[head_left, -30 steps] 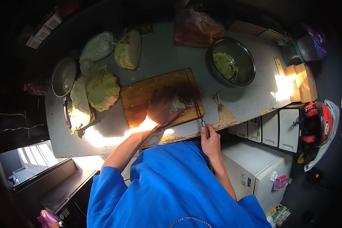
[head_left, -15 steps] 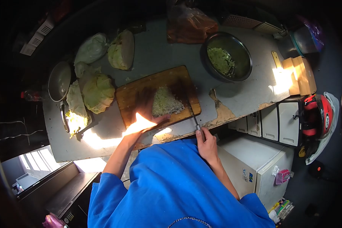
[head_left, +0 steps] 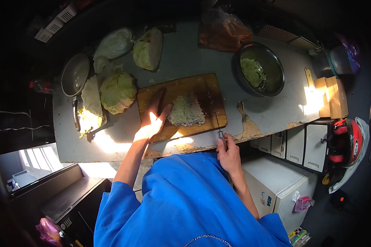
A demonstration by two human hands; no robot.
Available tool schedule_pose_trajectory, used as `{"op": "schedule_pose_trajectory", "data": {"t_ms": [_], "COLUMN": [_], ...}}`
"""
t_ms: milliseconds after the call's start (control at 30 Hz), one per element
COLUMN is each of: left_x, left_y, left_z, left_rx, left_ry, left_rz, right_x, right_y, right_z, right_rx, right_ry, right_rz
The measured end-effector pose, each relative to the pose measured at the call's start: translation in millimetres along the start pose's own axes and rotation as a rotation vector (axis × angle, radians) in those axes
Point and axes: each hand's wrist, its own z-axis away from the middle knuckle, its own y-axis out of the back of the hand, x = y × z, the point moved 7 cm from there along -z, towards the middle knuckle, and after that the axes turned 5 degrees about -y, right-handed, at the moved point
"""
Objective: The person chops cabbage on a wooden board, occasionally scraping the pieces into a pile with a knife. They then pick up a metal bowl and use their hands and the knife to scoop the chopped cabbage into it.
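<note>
A heap of finely chopped cabbage (head_left: 186,110) lies on the wooden cutting board (head_left: 160,131). My left hand (head_left: 154,119) is at the board's left part with its fingers spread, just left of the heap; sunlight falls across its back. My right hand (head_left: 228,150) grips the handle of a knife (head_left: 217,119), whose thin dark blade points away from me over the board's right end, apart from the cabbage. To the right of the board stands a metal bowl (head_left: 272,82) with more chopped cabbage inside.
Cabbage leaves (head_left: 117,92), a cut cabbage piece (head_left: 148,49) and a pan (head_left: 75,76) are on the left of the table (head_left: 76,148). A plastic bag of orange items (head_left: 224,35) is at the back. Cardboard boxes (head_left: 332,99) stand at the right end. The front edge is chipped.
My left hand has drawn back leftward from the heap's near side, and the heap looks more squared. My right hand keeps the knife at the board's right end. The whole view has shifted slightly.
</note>
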Motion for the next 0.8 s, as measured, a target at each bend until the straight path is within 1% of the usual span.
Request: {"op": "schedule_pose_trajectory", "data": {"t_ms": [33,67,100,133,200,233,300,333,400,433,500,633,733,800], "left_x": [1.7,7.9,15.5,17.8,34.7,34.8,45.7,46.0,50.2,50.9,45.8,42.4,27.5,24.3], "left_y": [1.7,-0.6,-4.0,-6.6,-22.7,-27.4,-43.6,-45.7,-58.9,-59.8,-66.1,-65.2,-64.9,-63.9], "left_z": [-2.8,-7.9,-14.1,-23.5,-45.6,-60.1,-83.5,-95.2,-108.4,-113.2,-121.4,-120.2,-120.7,-121.3], "left_rx": [-0.002,-0.064,-0.127,-0.132,-0.209,-0.220,-0.308,-0.320,-0.462,-0.475,-0.605,-0.606,-0.657,-0.632], "left_ry": [-0.001,-0.071,-0.142,-0.144,-0.362,-0.368,-0.602,-0.616,-0.758,-0.777,-0.759,-0.826,-0.798,-0.777], "left_rz": [-0.001,-0.067,-0.131,-0.130,-0.229,-0.226,-0.461,-0.459,-0.564,-0.563,-0.563,-0.516,-0.492,-0.379], "right_x": [-1.6,-4.7,-11.5,-16.1,-19.0,-20.9,-30.5,-37.2,-50.0,-55.2,-67.5,-72.0,-74.1,-69.4], "right_y": [-6.4,-12.7,-14.5,-15.6,-18.0,-18.1,-12.2,-8.6,3.4,5.7,12.1,16.6,15.6,11.7], "right_z": [2.5,6.4,8.8,8.8,8.6,6.5,-0.1,-4.2,-12.8,-14.8,-17.0,-18.6,-18.4,-14.8], "right_rx": [-0.046,-0.092,-0.090,-0.085,-0.082,-0.066,-0.072,-0.088,-0.083,-0.147,-0.274,-0.296,-0.288,-0.298], "right_ry": [-0.077,-0.156,-0.199,-0.202,-0.230,-0.183,-0.192,-0.192,-0.166,-0.198,-0.279,-0.287,-0.290,-0.304], "right_rz": [-0.069,-0.138,-0.096,-0.098,-0.028,-0.014,0.013,0.045,0.050,0.064,0.107,0.122,0.123,0.100]}}
